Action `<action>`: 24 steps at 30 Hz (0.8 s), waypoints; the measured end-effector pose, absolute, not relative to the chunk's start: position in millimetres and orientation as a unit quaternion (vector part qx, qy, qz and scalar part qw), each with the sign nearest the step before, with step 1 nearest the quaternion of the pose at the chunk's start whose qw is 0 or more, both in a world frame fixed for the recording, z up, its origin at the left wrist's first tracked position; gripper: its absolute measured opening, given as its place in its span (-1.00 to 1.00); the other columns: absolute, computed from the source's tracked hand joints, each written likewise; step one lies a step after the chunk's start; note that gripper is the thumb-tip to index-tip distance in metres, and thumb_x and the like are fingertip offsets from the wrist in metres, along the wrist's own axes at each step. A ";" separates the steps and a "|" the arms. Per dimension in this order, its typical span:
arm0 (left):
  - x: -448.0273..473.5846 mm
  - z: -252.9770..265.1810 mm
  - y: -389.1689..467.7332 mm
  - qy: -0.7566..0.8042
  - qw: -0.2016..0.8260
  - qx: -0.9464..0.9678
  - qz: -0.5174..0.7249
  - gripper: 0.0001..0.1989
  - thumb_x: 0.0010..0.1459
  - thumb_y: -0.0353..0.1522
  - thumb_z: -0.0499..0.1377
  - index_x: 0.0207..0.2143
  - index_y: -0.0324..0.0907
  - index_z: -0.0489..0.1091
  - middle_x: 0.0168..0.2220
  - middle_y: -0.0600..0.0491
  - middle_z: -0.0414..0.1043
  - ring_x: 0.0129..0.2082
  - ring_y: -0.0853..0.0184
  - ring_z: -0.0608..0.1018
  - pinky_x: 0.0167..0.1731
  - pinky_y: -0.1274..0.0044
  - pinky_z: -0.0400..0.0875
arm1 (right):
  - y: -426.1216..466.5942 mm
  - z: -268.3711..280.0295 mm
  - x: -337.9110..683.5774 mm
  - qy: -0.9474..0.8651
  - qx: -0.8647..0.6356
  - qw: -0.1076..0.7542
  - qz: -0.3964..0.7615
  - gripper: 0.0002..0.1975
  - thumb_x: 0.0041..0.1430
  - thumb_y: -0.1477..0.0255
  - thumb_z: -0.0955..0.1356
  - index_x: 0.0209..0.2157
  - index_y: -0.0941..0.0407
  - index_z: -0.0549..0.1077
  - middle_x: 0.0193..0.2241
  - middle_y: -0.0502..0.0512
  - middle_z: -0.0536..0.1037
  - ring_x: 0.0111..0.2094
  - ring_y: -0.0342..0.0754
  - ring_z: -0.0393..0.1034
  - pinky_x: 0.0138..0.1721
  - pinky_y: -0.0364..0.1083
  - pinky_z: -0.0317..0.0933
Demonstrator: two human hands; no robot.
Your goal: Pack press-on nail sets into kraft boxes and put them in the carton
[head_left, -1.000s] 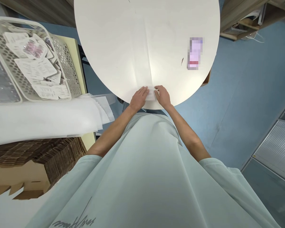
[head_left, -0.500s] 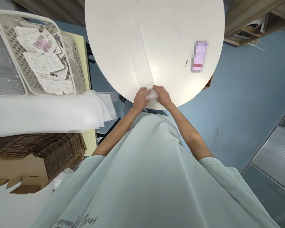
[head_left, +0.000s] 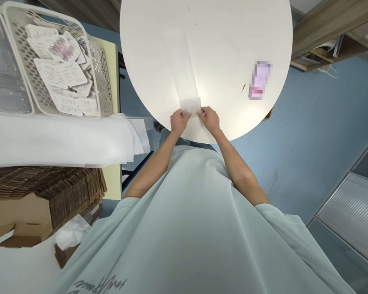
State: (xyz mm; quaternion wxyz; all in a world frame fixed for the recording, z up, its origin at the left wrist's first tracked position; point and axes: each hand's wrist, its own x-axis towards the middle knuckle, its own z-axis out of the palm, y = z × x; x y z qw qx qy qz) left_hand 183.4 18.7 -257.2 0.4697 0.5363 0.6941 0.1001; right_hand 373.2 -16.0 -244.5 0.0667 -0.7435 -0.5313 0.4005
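Note:
A long strip of thin, translucent white packing sheet point(head_left: 184, 69) lies lengthwise on the round white table point(head_left: 233, 36). Its near end is doubled over into a flat, more opaque bundle point(head_left: 190, 105). My left hand point(head_left: 179, 121) pinches the bundle's near left corner between thumb and fingers. At the near right corner my right hand point(head_left: 210, 118) does the same. Whether anything is wrapped inside the bundle I cannot tell.
A pixelated pink-purple item point(head_left: 260, 80) lies at the table's right. On the left, a perforated basket point(head_left: 106, 77) holds several printed cards; near it are stacked white sheets point(head_left: 58, 139) and folded brown cardboard boxes point(head_left: 76, 200). A wooden shelf point(head_left: 319, 36) stands at upper right.
The folded end has moved away from my body, up the strip, and lies flatter and more exposed. Both hands have shifted to its near corners. The view has turned slightly.

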 end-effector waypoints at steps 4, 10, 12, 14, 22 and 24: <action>185.2 -262.2 31.4 0.700 0.460 0.538 0.091 -0.45 0.33 -0.17 0.44 -0.51 -0.05 0.15 -0.47 0.07 0.37 -0.34 0.21 0.48 -0.19 0.35 0.43 | -4.5 -252.7 371.8 -0.505 -0.765 0.054 0.396 -0.71 0.61 0.16 0.37 0.06 0.06 0.61 0.06 0.24 0.70 0.02 0.22 0.60 0.13 0.20 0.52; 190.4 -282.7 30.8 0.730 0.423 0.527 0.104 -0.63 0.33 -0.03 0.44 -0.19 -0.04 0.42 -0.22 -0.05 0.57 -0.08 0.02 0.65 0.03 0.17 0.62 | 2.9 -264.3 368.0 -0.487 -0.780 0.059 0.390 -0.65 0.61 0.15 0.37 0.19 0.08 0.53 0.07 0.32 0.70 0.13 0.33 0.60 0.23 0.38 0.54; 192.6 -284.2 29.1 0.714 0.389 0.565 0.144 -0.55 0.40 0.09 0.36 0.01 -0.05 0.45 -0.01 -0.16 0.59 0.09 -0.07 0.66 0.14 0.06 0.63 | 4.6 -260.6 361.9 -0.531 -0.761 0.069 0.366 -0.55 0.67 0.12 0.28 0.33 0.10 0.46 0.25 0.41 0.60 0.32 0.38 0.52 0.33 0.44 0.48; 195.5 -279.7 30.1 0.670 0.371 0.623 0.161 -0.44 0.45 0.16 0.27 0.14 -0.08 0.46 0.16 -0.29 0.54 0.30 -0.21 0.59 0.29 -0.06 0.55 | 6.9 -254.1 355.5 -0.594 -0.724 0.068 0.345 -0.48 0.71 0.11 0.20 0.44 0.08 0.40 0.45 0.44 0.45 0.52 0.40 0.32 0.47 0.48 0.35; 199.0 -254.5 42.7 0.537 0.398 0.727 0.153 -0.28 0.60 0.02 0.12 0.61 -0.13 0.21 0.64 -0.30 0.17 0.73 -0.17 0.08 0.66 -0.10 0.00 | 10.2 -246.5 367.6 -0.686 -0.624 0.062 0.370 -0.40 0.70 0.24 0.22 0.64 -0.01 0.24 0.62 0.21 0.32 0.70 0.20 0.07 0.65 0.39 0.16; 194.0 -259.8 42.4 0.523 0.395 0.740 0.151 -0.32 0.64 -0.10 0.04 0.64 -0.18 0.16 0.69 -0.28 0.09 0.76 -0.08 -0.01 0.70 -0.05 -0.08 | 7.4 -248.5 372.4 -0.695 -0.614 0.047 0.372 -0.39 0.69 0.30 0.23 0.64 0.05 0.24 0.67 0.24 0.22 0.72 0.20 0.00 0.65 0.37 0.17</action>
